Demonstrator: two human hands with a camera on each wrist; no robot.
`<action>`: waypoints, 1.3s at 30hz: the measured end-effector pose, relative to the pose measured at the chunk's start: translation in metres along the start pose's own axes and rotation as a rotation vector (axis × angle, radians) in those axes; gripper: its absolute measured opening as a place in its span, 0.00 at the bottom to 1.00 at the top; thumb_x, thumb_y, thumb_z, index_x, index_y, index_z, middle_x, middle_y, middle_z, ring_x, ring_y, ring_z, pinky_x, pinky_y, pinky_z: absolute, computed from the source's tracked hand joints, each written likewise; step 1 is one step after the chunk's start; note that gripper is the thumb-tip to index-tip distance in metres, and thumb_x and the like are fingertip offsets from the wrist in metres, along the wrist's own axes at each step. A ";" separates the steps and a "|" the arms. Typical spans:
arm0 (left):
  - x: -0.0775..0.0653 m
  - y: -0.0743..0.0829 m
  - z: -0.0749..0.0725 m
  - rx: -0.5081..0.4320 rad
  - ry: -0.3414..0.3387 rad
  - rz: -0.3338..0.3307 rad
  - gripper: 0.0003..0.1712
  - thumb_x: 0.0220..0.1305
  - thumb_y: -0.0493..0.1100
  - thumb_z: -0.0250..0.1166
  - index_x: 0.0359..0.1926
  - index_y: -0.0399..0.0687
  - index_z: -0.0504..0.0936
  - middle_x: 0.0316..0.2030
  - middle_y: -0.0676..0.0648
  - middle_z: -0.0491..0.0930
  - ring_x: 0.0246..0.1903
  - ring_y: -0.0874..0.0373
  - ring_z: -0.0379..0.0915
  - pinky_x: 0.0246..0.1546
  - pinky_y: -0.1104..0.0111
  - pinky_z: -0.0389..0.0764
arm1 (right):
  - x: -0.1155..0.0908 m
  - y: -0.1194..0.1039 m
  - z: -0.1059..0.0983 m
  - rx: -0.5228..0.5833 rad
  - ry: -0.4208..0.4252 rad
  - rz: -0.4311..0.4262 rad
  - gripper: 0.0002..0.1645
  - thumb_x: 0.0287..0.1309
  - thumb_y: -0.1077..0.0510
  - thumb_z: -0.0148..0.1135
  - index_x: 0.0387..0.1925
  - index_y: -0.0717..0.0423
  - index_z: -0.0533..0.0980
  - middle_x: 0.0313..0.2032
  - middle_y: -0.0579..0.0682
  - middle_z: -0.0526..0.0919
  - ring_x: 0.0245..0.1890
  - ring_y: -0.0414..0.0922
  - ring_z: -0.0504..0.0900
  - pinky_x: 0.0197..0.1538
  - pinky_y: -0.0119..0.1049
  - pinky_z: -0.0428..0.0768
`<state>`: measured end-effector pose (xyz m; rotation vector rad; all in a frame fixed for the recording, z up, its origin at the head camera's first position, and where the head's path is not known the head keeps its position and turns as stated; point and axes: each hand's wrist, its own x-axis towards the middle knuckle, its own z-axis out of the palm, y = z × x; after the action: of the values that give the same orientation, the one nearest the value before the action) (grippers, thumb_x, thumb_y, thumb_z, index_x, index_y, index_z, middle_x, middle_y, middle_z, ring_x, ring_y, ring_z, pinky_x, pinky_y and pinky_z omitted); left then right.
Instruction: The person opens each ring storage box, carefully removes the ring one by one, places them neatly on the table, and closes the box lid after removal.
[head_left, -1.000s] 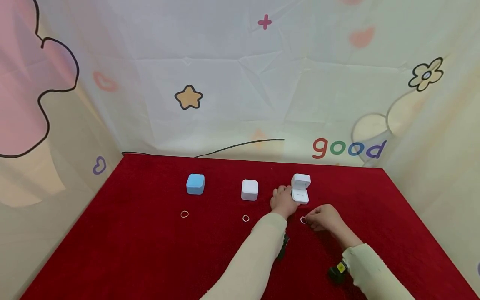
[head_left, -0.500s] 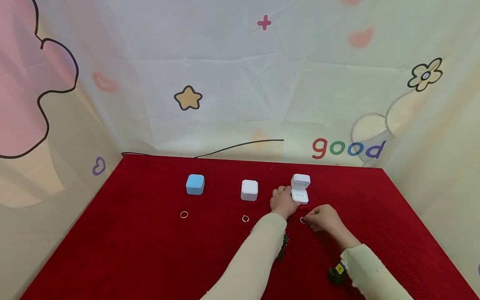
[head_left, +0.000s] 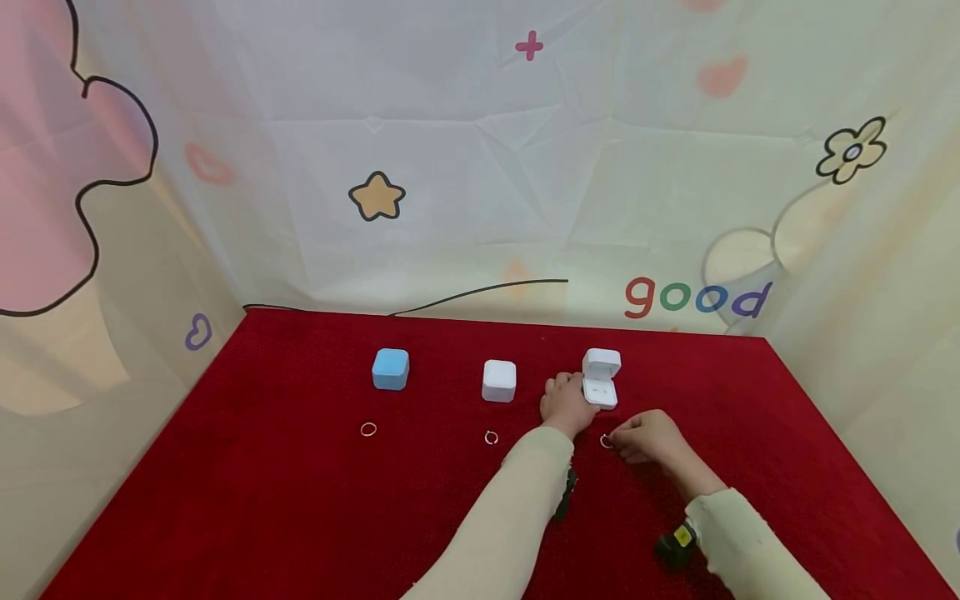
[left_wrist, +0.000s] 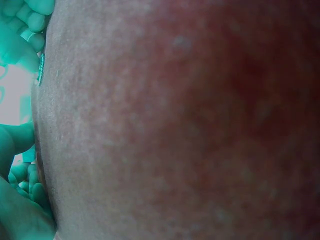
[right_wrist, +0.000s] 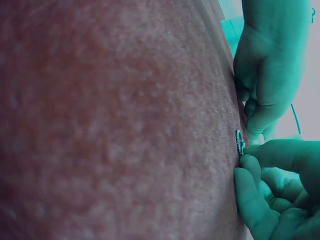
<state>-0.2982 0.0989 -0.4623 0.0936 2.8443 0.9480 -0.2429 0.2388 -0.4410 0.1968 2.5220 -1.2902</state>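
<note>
My left hand (head_left: 567,407) grips the left side of an open white ring box (head_left: 601,358), whose lid stands up at the back. Inside is a white slotted cushion. Just in front and to the right, the thumb and fingertips of my right hand (head_left: 651,435) pinch a silver-looking ring (head_left: 602,442). In the right wrist view this ring (right_wrist: 239,142) stands on edge at the fingertips, close over the red cloth, and looks studded. My left hand (right_wrist: 272,65) shows above it there. In the left wrist view, red cloth (left_wrist: 150,120) fills most of the picture.
To the left stand a closed white ring box (head_left: 498,381) and a closed light-blue ring box (head_left: 391,369). An open-ended ring (head_left: 487,437) lies before the white one, a thin ring (head_left: 362,431) before the blue one. A printed curtain (head_left: 450,150) rises behind the red table (head_left: 262,500).
Both hands stay almost in place. The pinched ring has turned or shifted slightly at my right fingertips, so less of it shows. The boxes and the other rings have not moved.
</note>
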 end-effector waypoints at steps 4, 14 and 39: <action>0.002 -0.001 0.002 0.010 0.007 0.000 0.30 0.63 0.50 0.72 0.65 0.52 0.78 0.61 0.50 0.77 0.56 0.56 0.70 0.56 0.66 0.76 | 0.001 0.003 -0.004 0.047 -0.043 -0.004 0.16 0.66 0.64 0.60 0.41 0.78 0.83 0.26 0.48 0.89 0.24 0.36 0.83 0.33 0.35 0.88; 0.002 -0.001 0.000 0.012 -0.009 -0.016 0.33 0.65 0.50 0.71 0.69 0.52 0.75 0.62 0.51 0.76 0.57 0.56 0.69 0.57 0.66 0.76 | 0.004 0.007 -0.012 0.178 -0.147 0.023 0.21 0.71 0.59 0.56 0.51 0.77 0.78 0.33 0.45 0.87 0.29 0.36 0.84 0.38 0.32 0.87; 0.000 0.001 -0.001 -0.016 -0.019 -0.015 0.32 0.65 0.49 0.71 0.69 0.51 0.75 0.63 0.49 0.76 0.58 0.55 0.68 0.59 0.66 0.75 | 0.008 -0.005 -0.032 0.152 -0.064 0.074 0.33 0.77 0.46 0.49 0.65 0.73 0.68 0.53 0.61 0.84 0.43 0.37 0.82 0.50 0.40 0.86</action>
<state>-0.2980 0.0988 -0.4607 0.0794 2.8152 0.9621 -0.2584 0.2620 -0.4220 0.2744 2.3425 -1.4357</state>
